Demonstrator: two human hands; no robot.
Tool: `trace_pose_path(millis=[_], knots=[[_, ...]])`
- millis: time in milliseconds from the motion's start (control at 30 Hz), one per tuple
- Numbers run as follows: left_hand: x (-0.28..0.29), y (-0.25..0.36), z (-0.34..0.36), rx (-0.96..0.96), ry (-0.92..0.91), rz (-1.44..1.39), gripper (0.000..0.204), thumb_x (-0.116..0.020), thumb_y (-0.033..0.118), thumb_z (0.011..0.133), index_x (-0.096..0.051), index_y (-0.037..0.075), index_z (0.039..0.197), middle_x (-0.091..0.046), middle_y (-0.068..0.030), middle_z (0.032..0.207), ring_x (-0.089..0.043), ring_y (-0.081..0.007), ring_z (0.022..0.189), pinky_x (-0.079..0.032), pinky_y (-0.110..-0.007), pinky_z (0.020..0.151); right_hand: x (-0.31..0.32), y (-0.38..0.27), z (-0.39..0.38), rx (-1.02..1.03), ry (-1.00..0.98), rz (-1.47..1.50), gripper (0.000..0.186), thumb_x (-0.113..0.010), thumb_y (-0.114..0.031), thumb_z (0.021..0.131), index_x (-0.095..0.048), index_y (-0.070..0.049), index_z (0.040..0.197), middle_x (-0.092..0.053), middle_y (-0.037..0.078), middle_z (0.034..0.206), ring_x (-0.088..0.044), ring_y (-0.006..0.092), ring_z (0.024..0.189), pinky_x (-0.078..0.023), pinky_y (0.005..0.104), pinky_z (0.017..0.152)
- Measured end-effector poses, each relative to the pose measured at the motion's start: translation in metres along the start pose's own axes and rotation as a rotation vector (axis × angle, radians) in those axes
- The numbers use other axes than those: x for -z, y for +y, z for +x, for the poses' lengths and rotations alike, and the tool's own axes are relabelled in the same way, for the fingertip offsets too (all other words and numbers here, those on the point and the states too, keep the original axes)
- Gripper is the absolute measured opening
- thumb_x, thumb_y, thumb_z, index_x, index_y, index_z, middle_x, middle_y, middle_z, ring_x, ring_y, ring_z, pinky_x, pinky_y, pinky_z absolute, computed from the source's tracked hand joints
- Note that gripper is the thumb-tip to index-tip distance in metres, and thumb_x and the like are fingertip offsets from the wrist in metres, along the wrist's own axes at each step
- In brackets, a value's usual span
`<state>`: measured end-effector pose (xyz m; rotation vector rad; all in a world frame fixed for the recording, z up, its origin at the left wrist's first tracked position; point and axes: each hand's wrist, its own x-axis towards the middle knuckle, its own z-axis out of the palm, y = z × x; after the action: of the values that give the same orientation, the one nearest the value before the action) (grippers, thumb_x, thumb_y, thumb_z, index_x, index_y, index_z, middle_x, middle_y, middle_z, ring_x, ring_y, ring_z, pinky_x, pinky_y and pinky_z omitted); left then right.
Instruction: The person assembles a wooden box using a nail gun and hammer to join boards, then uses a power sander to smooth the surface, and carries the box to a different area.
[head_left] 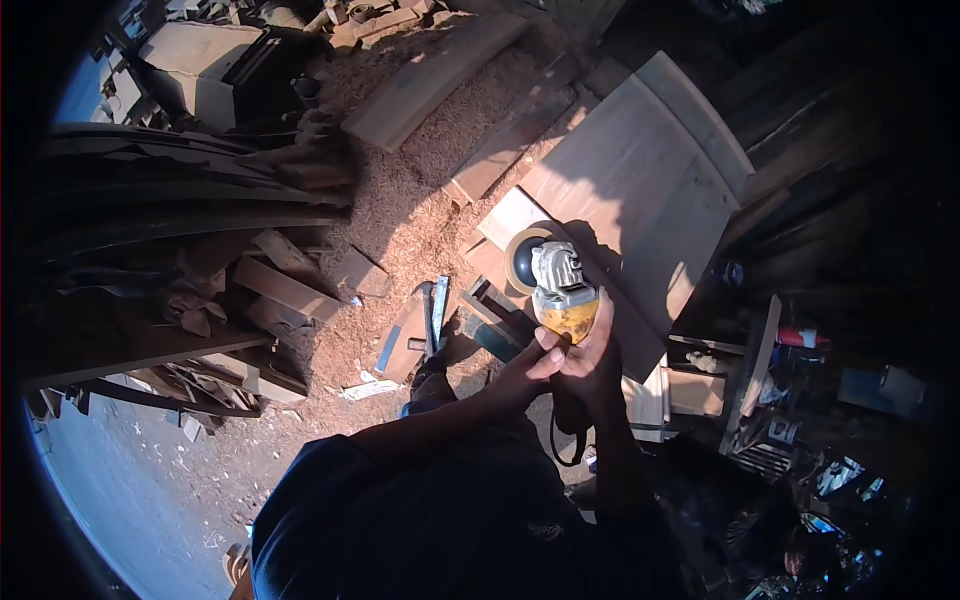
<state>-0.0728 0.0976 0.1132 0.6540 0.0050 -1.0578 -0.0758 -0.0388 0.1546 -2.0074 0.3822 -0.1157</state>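
I hold an angle grinder (pixel 565 295) with a yellow body, a silver head and a round dark disc rimmed in tan, its cord looping below. My right hand (pixel 592 365) is wrapped round its body, and my left hand (pixel 535 370) closes on it at the rear from the left. Just beyond the grinder lies a large wooden board (pixel 625 155), partly in shadow, with a small pale block (pixel 510 210) at its left corner. A hammer (pixel 429 322) and a metal bar (pixel 439 303) lie left of my hands, near my foot.
Sawdust and shavings (pixel 390 230) cover the ground. Stacked dark planks (pixel 170 190) fill the left side. Loose planks (pixel 420 80) lie ahead, offcuts (pixel 285 290) at the left. A red container (pixel 798 338) and wood scraps sit among clutter at the right.
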Motion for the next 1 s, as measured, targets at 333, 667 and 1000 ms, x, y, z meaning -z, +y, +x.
trace_pose_path(millis=[333,667,1000], knots=[[0.042,0.051,0.011,-0.036,0.443,-0.156,0.071,-0.066,0.047,0.092,-0.049,-0.005,0.138,-0.054,-0.0135,0.135,-0.051,-0.0217,0.122,-0.037,-0.035,0.106,-0.059,-0.071,0.059,-0.17,-0.256,-0.581,0.093,-0.074,-0.038,0.082,-0.015,-0.006,0.147,-0.066,0.029,0.105,-0.063,0.0504,0.098,-0.05,0.0552,0.083],[-0.006,0.022,0.015,0.332,0.094,-0.099,0.064,-0.052,0.043,0.098,-0.03,0.007,0.146,-0.048,-0.0104,0.137,-0.052,-0.0241,0.122,-0.048,-0.042,0.097,-0.004,-0.047,0.002,-0.311,-0.077,-0.559,0.092,-0.075,-0.034,0.079,-0.02,-0.002,0.146,-0.063,0.031,0.114,-0.063,0.0504,0.1,-0.051,0.0513,0.088],[0.011,0.048,0.02,0.294,0.17,-0.033,0.063,-0.051,0.051,0.097,-0.043,0.004,0.139,-0.056,-0.0142,0.129,-0.056,-0.0264,0.119,-0.048,-0.039,0.097,-0.024,-0.048,0.027,-0.274,-0.053,-0.592,0.09,-0.073,-0.036,0.082,-0.018,-0.009,0.147,-0.065,0.031,0.108,-0.062,0.0502,0.103,-0.051,0.0533,0.085]])
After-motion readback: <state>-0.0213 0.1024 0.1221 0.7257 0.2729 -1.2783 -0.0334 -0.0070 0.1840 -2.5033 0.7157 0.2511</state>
